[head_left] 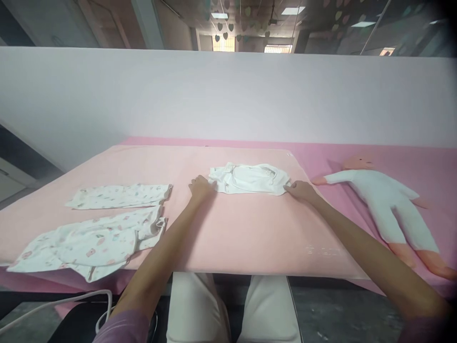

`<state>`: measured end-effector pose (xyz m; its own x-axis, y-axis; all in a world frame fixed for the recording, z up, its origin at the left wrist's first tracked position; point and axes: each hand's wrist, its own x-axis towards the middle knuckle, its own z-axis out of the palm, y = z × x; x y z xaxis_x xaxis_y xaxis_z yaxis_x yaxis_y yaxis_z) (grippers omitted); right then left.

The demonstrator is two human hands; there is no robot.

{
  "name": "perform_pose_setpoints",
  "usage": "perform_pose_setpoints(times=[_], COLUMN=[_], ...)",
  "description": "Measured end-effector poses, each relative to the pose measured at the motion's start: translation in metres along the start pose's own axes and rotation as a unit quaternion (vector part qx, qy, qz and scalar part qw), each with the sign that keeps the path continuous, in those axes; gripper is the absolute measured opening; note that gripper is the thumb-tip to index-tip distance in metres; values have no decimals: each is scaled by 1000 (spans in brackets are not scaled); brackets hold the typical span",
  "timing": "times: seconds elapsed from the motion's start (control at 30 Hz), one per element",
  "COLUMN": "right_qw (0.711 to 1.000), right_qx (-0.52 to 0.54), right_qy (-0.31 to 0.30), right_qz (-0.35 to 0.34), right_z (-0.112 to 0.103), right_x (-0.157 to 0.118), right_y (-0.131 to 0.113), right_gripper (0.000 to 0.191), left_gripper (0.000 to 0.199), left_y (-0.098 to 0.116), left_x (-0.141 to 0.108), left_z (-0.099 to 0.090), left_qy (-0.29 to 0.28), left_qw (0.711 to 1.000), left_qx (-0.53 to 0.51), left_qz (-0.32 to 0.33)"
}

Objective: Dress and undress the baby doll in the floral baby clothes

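A small white garment [250, 179] lies folded into a wide bundle near the middle of the pink mat [243, 238]. At its left end, my left hand [202, 187] is closed, with the fingers curled at the cloth's edge. My right hand [302, 190] pinches the lower right corner of the same garment. Off to the left lie two printed pieces of clothing: a narrow folded one [119, 196] farther back, and a larger one [93, 243] closer to me, its lower part reaching the table's front edge.
A doll in a white suit [385, 197] lies on the pink cloth [321, 162] to the right, beside my right forearm. Behind the table stands a pale partition [228, 95]. A white cable [64, 301] hangs at the lower left.
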<state>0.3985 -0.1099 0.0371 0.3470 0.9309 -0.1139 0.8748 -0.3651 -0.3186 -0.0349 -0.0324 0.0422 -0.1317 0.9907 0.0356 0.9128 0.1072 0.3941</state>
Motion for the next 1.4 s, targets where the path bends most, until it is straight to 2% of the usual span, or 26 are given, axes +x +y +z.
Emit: perform_pose_setpoints(times=[0.1,0.27,0.33,0.4,0.47,0.53,0.57,0.6,0.67,0.7,0.77,0.87,0.97,1.1,1.3,1.4], right_qw=[1000,997,994,986,968,943,936,931,905,886,871,888,894,896,891,902], right_qx=[9,68,105,149,197,225,218,191,112,80,60,74,58,39,69,117], right_qy=[-8,21,32,69,151,228,233,212,122,82,52,83,83,74,34,74], right_qz=[1,-1,-1,-7,-30,-95,-151,-227,-391,-449,-485,-446,-436,-436,-448,-408], right_z=[-1,-11,-19,-25,-27,-21,-16,-11,1,7,18,32,42,47,33,24], right_x=[-3,-14,-17,-19,-21,-23,-25,-27,-32,-34,-41,-50,-55,-60,-74,-63], right_y=[-3,1,-1,-12,-35,-66,-80,-92,-105,-103,-89,-55,-33,-34,-37,-32], right_gripper=[41,24,21,20,17,17,18,19,21,23,29,40,35,26,32,33], left_gripper=[28,26,23,18,15,9,6,6,10,13,25,44,40,34,22,27], left_y=[3,-8,-9,1,23,52,66,77,85,82,64,25,0,-1,-4,-8], left_x=[6,11,13,16,15,8,2,-7,-26,-36,-52,-63,-62,-60,-75,-64], left_z=[-2,-15,-22,-28,-28,-22,-18,-13,-3,1,7,12,15,11,-8,-14], left_qy=[-26,-48,-38,-7,30,49,45,29,-18,-36,-47,-22,-8,-36,-112,-93], left_qw=[1000,995,991,987,980,970,962,951,924,912,904,927,944,937,907,916], left_qx=[-12,-81,-124,-160,-190,-208,-205,-188,-124,-88,-32,3,12,55,67,30], left_qz=[6,11,18,27,49,119,176,243,362,399,423,375,329,342,401,389])
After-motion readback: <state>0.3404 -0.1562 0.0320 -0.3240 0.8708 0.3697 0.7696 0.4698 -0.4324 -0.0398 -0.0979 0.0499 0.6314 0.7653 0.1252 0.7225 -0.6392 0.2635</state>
